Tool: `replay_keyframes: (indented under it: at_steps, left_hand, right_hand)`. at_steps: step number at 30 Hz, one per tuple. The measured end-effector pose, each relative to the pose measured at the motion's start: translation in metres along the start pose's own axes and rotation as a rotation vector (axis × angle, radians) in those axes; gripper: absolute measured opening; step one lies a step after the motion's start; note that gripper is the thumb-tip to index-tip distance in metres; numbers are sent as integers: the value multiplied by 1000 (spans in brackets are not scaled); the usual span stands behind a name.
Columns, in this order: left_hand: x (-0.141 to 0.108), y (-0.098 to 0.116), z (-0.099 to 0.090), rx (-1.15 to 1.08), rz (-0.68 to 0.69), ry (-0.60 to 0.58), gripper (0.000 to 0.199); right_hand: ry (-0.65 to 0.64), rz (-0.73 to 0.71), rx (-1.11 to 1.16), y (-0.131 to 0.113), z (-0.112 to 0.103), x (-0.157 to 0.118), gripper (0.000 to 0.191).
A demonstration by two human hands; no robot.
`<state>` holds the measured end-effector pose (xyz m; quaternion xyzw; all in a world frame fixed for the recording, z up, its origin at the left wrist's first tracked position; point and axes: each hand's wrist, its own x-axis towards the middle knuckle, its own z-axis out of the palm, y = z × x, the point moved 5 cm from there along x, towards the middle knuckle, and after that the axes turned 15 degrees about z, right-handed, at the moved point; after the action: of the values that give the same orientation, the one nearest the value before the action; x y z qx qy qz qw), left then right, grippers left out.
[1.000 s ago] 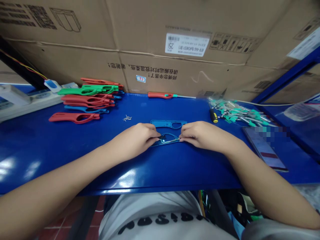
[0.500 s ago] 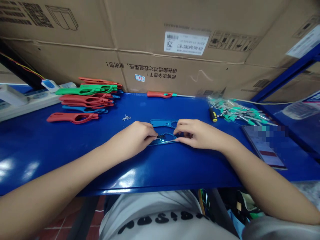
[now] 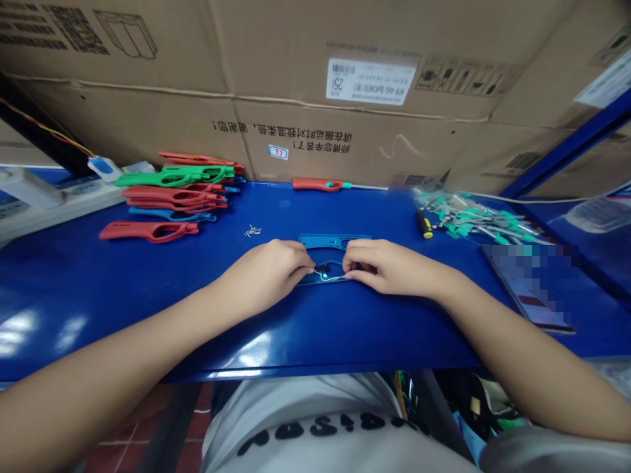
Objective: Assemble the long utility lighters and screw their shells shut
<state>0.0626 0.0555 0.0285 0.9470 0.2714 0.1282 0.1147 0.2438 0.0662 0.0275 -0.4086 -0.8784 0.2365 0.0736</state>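
Note:
Two blue lighter casing halves lie at the middle of the table. The far casing half (image 3: pixel 318 242) shows its inner side; the near casing half (image 3: pixel 305 283) is partly covered by both hands. My left hand (image 3: pixel 279 269) is closed, thumb and finger pinching at a small black part (image 3: pixel 323 269) over the near half. From there a thin white wire (image 3: pixel 331 280) runs along the near half to the right. My right hand (image 3: pixel 387 266) is closed too, its thumb and fingertip pinched at the wire's right end.
Stacked red, green, blue and orange lighter casings (image 3: pixel 177 196) lie left, beside a power strip (image 3: pixel 83 200). Small screws (image 3: pixel 253 230) are nearer. A red lighter (image 3: pixel 318 185) lies by the cardboard. Right are a screwdriver (image 3: pixel 424 225), metal rods with green parts (image 3: pixel 486 220) and a phone (image 3: pixel 530 289).
The view has shifted slightly. My right fingers are drawn closer together at the wire's end. My left hand keeps its pinch at the black part.

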Motion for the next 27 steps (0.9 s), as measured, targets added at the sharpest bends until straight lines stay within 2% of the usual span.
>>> replay_keyframes:
  at_steps: [9,17,22,27]
  left_hand:
    - [-2,7,1,127,-22,-65,26]
    - [-3,11,-1,144,-37,-100,22]
    - [-3,8,1,96,-61,-91,25]
    - [-1,5,4,56,-20,-33,24]
  right_hand:
    - [-4,0,-6,1,0,-1,10]
    - [-4,-3,-16,-1,-1,-2,10]
    - [96,3,5,-5,0,-1,9]
    - [147,31,-116,-6,9,3,16]
